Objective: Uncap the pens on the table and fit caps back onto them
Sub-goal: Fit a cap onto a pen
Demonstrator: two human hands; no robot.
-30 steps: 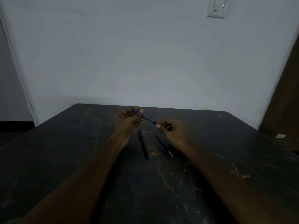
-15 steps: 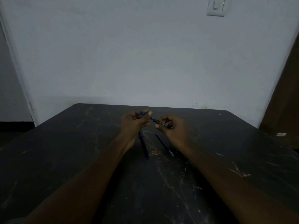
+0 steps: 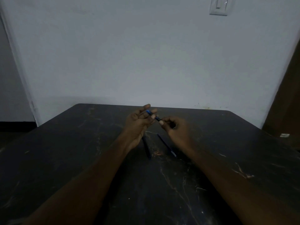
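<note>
Above the middle of the dark table [image 3: 65, 159] I hold one blue pen [image 3: 152, 115] between both hands. My left hand [image 3: 138, 122] pinches its blue end with thumb and fingertips. My right hand [image 3: 173, 127] grips the dark part at the other end, fingers curled. Whether cap and barrel are joined I cannot tell. Two more dark pens lie on the table beneath the hands: one pen [image 3: 146, 148] partly hidden under my left wrist, another pen [image 3: 167, 146] slanting toward my right forearm.
The table's far edge meets a pale wall [image 3: 146, 62] with a light switch [image 3: 218, 6] high up. A brown door or panel [image 3: 289, 95] stands at the right. A small white object [image 3: 284, 135] lies beyond the table's right edge.
My hands have come closer together along the held pen, so less of it shows between them. The two pens on the table have not moved.
</note>
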